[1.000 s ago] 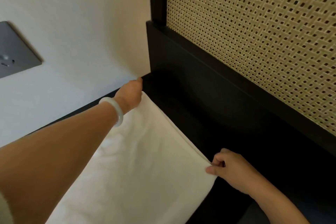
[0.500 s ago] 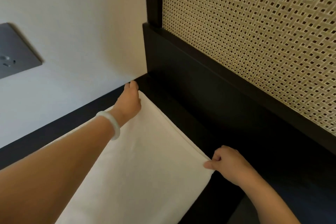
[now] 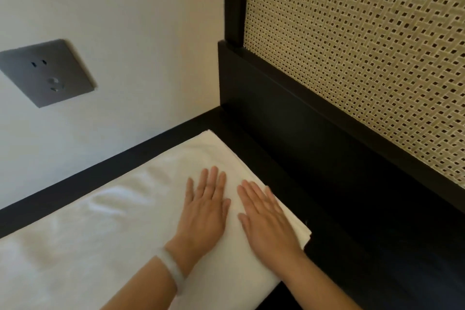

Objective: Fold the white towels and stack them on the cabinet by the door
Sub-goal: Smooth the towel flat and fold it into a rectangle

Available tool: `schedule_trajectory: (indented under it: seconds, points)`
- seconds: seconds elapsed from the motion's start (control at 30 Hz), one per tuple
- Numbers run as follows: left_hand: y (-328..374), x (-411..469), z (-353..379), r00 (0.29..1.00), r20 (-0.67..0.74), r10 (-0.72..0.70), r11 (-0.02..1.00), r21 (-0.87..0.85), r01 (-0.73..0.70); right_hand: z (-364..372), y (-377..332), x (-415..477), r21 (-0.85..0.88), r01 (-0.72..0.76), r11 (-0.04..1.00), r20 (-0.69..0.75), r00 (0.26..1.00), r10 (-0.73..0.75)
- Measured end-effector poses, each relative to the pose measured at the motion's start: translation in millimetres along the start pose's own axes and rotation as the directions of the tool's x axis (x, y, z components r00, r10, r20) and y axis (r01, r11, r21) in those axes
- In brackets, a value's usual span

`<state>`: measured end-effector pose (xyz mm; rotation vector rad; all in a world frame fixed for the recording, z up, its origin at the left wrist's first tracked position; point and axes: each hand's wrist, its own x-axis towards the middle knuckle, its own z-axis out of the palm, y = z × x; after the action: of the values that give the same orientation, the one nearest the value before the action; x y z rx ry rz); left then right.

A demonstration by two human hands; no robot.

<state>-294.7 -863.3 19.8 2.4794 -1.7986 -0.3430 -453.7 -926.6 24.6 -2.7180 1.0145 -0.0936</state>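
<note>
Leftmost, a grey socket plate (image 3: pixel 47 73) sits on the wall, away from the work. Below it the white towel (image 3: pixel 100 234) lies spread on the dark surface (image 3: pixel 339 221), its left stretch rumpled into soft ridges. Pressing only the right end would, I judge, leave those ridges to be folded in as creases.

The left hand (image 3: pixel 205 205), with a pale bangle (image 3: pixel 173 272) at its wrist, lies flat on the towel, fingers straight and gripping nothing. Just beside it, not touching, the right hand (image 3: pixel 264 219) lies flat the same way near the towel's right edge, where layered edges show at the near corner. A sideways push there could slide the upper layer off the lower and skew that corner.

Farther right, a black-framed woven cane panel (image 3: pixel 364 58) stands behind the bare surface. The towel's near edge looks close to the surface's front, so a drag toward the person might pull it off.
</note>
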Motion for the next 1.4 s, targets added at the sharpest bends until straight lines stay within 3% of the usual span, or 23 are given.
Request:
schedule_trajectory:
  seconds: [0.03,0.1,0.23,0.27,0.3,0.37,0.43,0.5,0.57,0.63,0.67,0.73,0.8,0.87,0.9,0.97,1.1,1.2,1.23,1.3,1.33,1.4]
  points:
    - [-7,-4,-2,0.999,-0.047,0.014,1.0,0.008,-0.013,2,10,-2,-0.013,-0.017,1.0,-0.005,1.0,0.017]
    - [-23,-18,-8,0.991,-0.099,-0.094,0.996,-0.008,0.094,8,25,-3,-0.021,-0.04,0.999,-0.037,0.999,0.039]
    - [-71,-49,-15,0.867,-0.101,-0.488,0.873,-0.057,0.485,-1,2,12,-0.037,-0.136,0.99,-0.169,0.977,0.128]
    - [-86,-53,-14,0.844,-0.063,-0.532,0.847,-0.051,0.53,-4,-16,20,-0.045,-0.099,0.994,-0.119,0.989,0.093]
    - [-100,-56,-12,0.836,-0.069,-0.544,0.839,-0.053,0.541,-7,-38,28,-0.04,0.028,0.999,-0.107,0.994,-0.032]
    - [-122,-56,-9,0.863,-0.105,-0.494,0.869,-0.075,0.488,4,-82,43,-0.015,0.336,0.942,0.009,0.942,-0.336]
    - [-134,-58,-7,0.892,-0.147,-0.427,0.904,-0.065,0.422,26,-98,64,-0.113,0.498,0.86,0.167,0.863,-0.478]
    - [-141,-59,-4,0.894,-0.178,-0.41,0.911,-0.047,0.409,33,-83,99,-0.119,0.475,0.872,0.195,0.872,-0.448]
    - [-142,-61,-2,0.879,-0.191,-0.438,0.898,-0.036,0.439,21,-55,138,-0.072,0.285,0.956,0.095,0.956,-0.278]
    - [-139,-61,0,0.864,-0.208,-0.459,0.885,-0.026,0.465,7,-39,163,-0.084,0.098,0.992,0.084,0.992,-0.091]
    - [-139,-60,1,0.862,-0.222,-0.456,0.886,-0.016,0.464,2,-43,170,-0.12,0.076,0.99,0.078,0.995,-0.067]
    - [-141,-59,3,0.861,-0.247,-0.444,0.889,0.0,0.458,4,-73,169,-0.092,0.217,0.972,-0.013,0.976,-0.22]
    - [-143,-58,7,0.866,-0.264,-0.425,0.898,-0.001,0.44,16,-114,153,-0.037,0.459,0.888,-0.015,0.888,-0.459]
    - [-144,-58,10,0.874,-0.27,-0.404,0.905,0.02,0.425,28,-131,138,0.006,0.653,0.757,0.139,0.75,-0.647]
    - [-144,-57,10,0.874,-0.271,-0.403,0.905,0.022,0.425,29,-128,138,0.024,0.67,0.742,0.204,0.724,-0.659]
    - [-143,-57,7,0.869,-0.267,-0.417,0.9,0.011,0.435,30,-96,161,-0.008,0.634,0.773,0.144,0.766,-0.627]
    - [-141,-58,6,0.868,-0.251,-0.428,0.898,-0.01,0.44,9,-26,226,-0.173,0.333,0.927,0.195,0.934,-0.299]
    - [-140,-59,4,0.867,-0.241,-0.436,0.897,-0.034,0.442,-6,-29,237,-0.272,0.099,0.957,0.08,0.994,-0.08]
    - [-140,-59,2,0.87,-0.241,-0.431,0.9,-0.043,0.434,-4,-42,231,-0.245,0.09,0.965,-0.014,0.995,-0.096]
    - [-140,-59,1,0.876,-0.224,-0.427,0.903,-0.047,0.428,13,-79,203,-0.15,0.287,0.946,-0.103,0.947,-0.304]
    - [-139,-59,1,0.876,-0.219,-0.429,0.901,-0.038,0.432,27,-98,182,-0.115,0.425,0.898,-0.062,0.899,-0.434]
    - [-137,-60,-2,0.874,-0.212,-0.437,0.897,-0.024,0.442,51,-121,142,-0.063,0.564,0.823,0.073,0.825,-0.56]
